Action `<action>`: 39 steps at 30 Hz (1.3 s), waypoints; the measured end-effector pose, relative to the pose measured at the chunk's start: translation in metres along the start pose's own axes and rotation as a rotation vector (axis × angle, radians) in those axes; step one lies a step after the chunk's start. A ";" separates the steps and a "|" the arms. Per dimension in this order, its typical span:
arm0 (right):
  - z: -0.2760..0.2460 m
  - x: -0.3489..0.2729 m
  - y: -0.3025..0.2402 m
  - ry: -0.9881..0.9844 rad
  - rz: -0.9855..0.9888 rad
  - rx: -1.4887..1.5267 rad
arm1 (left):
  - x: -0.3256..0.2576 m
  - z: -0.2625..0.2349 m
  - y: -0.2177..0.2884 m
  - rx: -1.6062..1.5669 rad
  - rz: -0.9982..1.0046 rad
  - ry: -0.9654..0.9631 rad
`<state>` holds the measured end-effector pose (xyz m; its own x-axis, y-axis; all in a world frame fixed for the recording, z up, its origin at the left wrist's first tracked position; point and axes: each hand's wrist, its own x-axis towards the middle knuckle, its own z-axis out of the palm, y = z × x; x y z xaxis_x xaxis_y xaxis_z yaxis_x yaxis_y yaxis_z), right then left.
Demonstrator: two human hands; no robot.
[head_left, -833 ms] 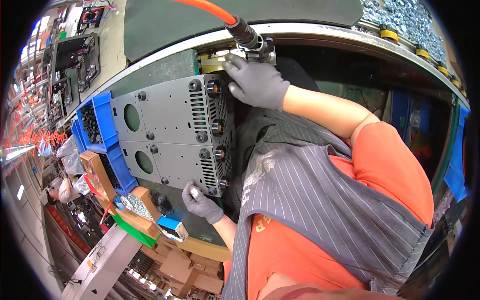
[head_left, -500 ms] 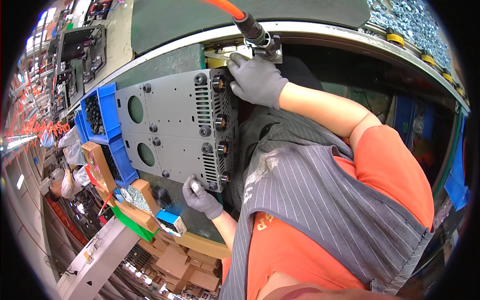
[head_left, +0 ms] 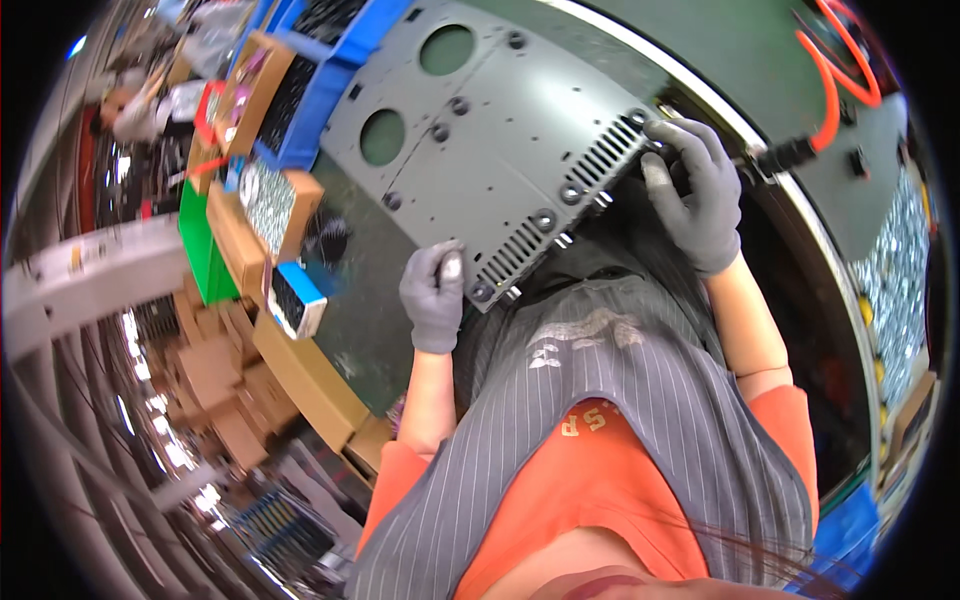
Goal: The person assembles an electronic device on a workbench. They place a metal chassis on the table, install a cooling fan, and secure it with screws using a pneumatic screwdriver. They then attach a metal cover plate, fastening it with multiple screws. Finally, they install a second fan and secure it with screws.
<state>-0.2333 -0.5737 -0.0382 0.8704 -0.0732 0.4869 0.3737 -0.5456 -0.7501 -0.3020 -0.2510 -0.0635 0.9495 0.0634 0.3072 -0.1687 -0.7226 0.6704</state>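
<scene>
Two grey sheet-metal panels (head_left: pixel 500 120) lie side by side at a slant, each with a round cutout, vent slots and several round black feet (head_left: pixel 572 193). At their near left corner my left hand (head_left: pixel 435 295), in a grey glove, is closed with thumb and forefinger together against the panel edge; whatever is in its curled fingers is hidden. Over at the right corner my right hand (head_left: pixel 695 195), gloved too, has its bent fingers and thumb at the panel edge beside a black foot. Short metallic fittings (head_left: pixel 563 240) stick out along the near edge.
Blue bins (head_left: pixel 300 130) of dark parts stand beyond the panels at left. Near them are a cardboard box of small metal parts (head_left: pixel 270 210) and a blue-and-white box (head_left: pixel 298 300). An orange air hose (head_left: pixel 828 100) with a black connector hangs at right; a heap of shiny hardware (head_left: pixel 890 270) lies beyond it.
My view has turned, so the panels now slant toward the upper left. My right hand has gone from beside the hose connector to the panels' right corner. My left hand stays at the near corner.
</scene>
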 end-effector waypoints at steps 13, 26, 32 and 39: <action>0.206 0.138 -0.071 -0.694 -0.155 -0.645 | 0.003 -0.003 0.004 -0.118 0.008 0.053; 0.208 0.155 -0.128 -0.752 0.003 -0.591 | 0.029 -0.009 -0.011 -0.729 -0.300 0.474; 0.169 0.168 -0.139 -0.733 -0.172 -0.395 | 0.076 -0.021 -0.045 -0.928 -0.558 0.195; 0.114 0.213 -0.143 -0.841 -0.323 -0.185 | 0.084 -0.071 0.025 -1.037 -0.485 0.140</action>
<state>-0.0645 -0.4158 0.1221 0.7063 0.6977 0.1198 0.6449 -0.5643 -0.5155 -0.2447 -0.2150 0.0269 0.9471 0.3029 -0.1058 0.0079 0.3077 0.9515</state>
